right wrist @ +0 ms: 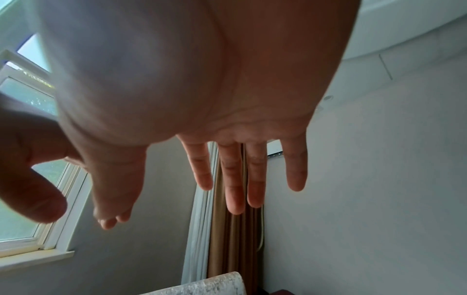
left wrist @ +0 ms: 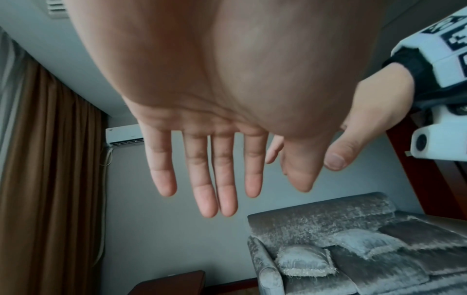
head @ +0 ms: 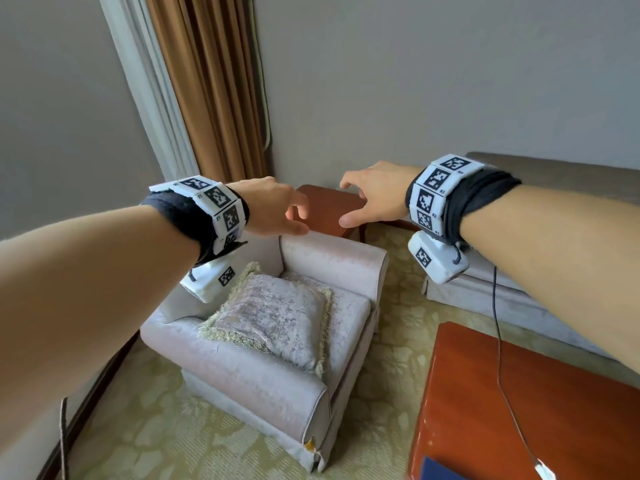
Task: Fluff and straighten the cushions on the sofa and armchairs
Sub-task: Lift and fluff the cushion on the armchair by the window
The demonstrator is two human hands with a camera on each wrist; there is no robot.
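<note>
**Two bare hands held out over the armchair, holding nothing**

Two arms reach forward at about the same height in the head view, both palms turned down, above the back of a pale pink armchair [head: 277, 344]. We see our left hand [head: 273, 206] stretched from the lower left, its fingers pointing toward the right hand and its thumb low, just over the top of the chair's backrest; we cannot tell whether it touches the fabric. Our right hand [head: 375, 192] comes in from the right, fingers spread and slightly bent, thumb pointing down toward the same backrest, with a small gap between the two hands. Each wrist carries a white band with black square markers over a dark wrap.

From the left wrist camera we see the fingers [left wrist: 209, 179] straight and close together, the thumb out to the side, nothing in the palm. From the right wrist camera the fingers [right wrist: 233, 179] hang straight and a little apart, again with nothing in them.

The cushion [head: 273, 317], pinkish with a pale fringe, lies on the armchair's seat below both hands, tilted against the left armrest, well apart from either hand. A grey sofa [head: 540, 299] stands to the right; the left wrist view shows two fringed cushions [left wrist: 305, 261] on its seat. A brown curtain [head: 207, 84] hangs in the corner, a small wooden table [head: 329, 206] sits behind the armchair, and a reddish table [head: 519, 410] fills the lower right.
</note>
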